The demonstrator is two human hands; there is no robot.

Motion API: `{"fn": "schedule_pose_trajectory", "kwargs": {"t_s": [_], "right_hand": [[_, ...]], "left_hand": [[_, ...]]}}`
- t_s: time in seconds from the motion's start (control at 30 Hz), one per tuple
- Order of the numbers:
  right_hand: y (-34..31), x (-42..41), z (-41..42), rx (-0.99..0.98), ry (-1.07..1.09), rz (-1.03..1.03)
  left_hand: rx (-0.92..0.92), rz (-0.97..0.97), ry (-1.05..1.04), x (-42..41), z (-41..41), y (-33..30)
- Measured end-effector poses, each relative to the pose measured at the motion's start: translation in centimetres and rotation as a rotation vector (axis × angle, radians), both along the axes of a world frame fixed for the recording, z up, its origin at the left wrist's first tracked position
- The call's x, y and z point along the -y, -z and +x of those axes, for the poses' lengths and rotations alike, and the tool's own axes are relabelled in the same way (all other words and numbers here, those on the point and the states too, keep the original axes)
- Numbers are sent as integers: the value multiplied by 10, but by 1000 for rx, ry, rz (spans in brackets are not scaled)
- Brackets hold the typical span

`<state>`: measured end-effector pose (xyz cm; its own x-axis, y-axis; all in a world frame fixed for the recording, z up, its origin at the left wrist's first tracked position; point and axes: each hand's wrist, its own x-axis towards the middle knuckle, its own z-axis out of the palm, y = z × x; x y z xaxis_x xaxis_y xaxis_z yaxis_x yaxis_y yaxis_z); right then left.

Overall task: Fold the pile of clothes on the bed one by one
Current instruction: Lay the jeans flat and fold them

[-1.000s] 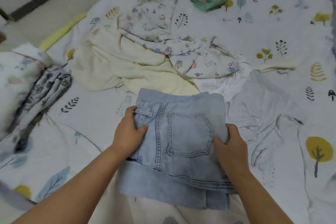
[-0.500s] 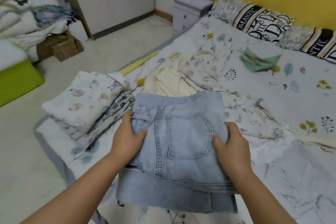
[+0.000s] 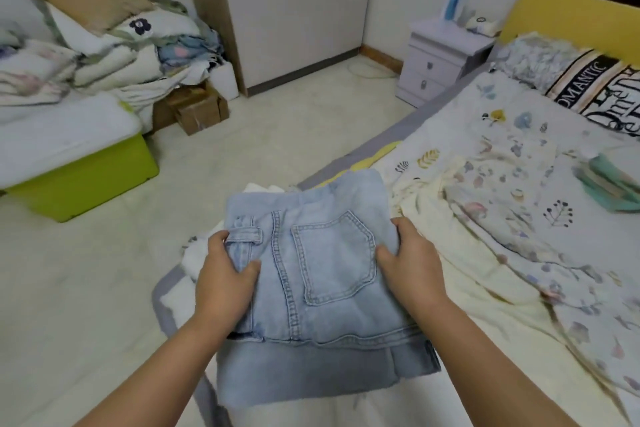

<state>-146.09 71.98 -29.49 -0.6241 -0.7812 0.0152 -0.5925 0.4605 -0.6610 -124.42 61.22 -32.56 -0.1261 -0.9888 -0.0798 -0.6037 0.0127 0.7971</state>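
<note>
A folded pair of light blue denim shorts (image 3: 322,291) is held up between both hands, back pocket facing me. My left hand (image 3: 223,281) grips its left edge by the belt loop, thumb on top. My right hand (image 3: 410,265) grips the right edge the same way. The shorts hang over the bed's left corner, covering a stack of folded white clothes (image 3: 194,253) that shows only at its edge. Unfolded clothes lie to the right on the bed: a cream garment (image 3: 446,229) and a floral printed one (image 3: 512,177).
The bed (image 3: 588,243) with patterned sheet fills the right; a folded teal item (image 3: 613,184) and pillows (image 3: 588,90) lie farther back. On the floor to the left stand a green box (image 3: 83,184), cardboard boxes (image 3: 197,107) and heaped bedding (image 3: 104,45). A nightstand (image 3: 440,62) stands by the headboard.
Both hands have carried the folded shorts leftward from the middle of the bed to above the folded stack at its corner. My view swung left and up with them.
</note>
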Motion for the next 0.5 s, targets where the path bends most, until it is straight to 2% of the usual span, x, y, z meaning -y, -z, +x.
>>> {"fn": "schedule_pose_trajectory", "kwargs": {"t_s": [0.27, 0.5], "right_hand": [[35, 139, 5, -117, -270, 87], [85, 214, 3, -227, -423, 123]], "left_hand": [[-2, 41, -268, 60, 15, 35], [-93, 131, -460, 75, 9, 85]]}}
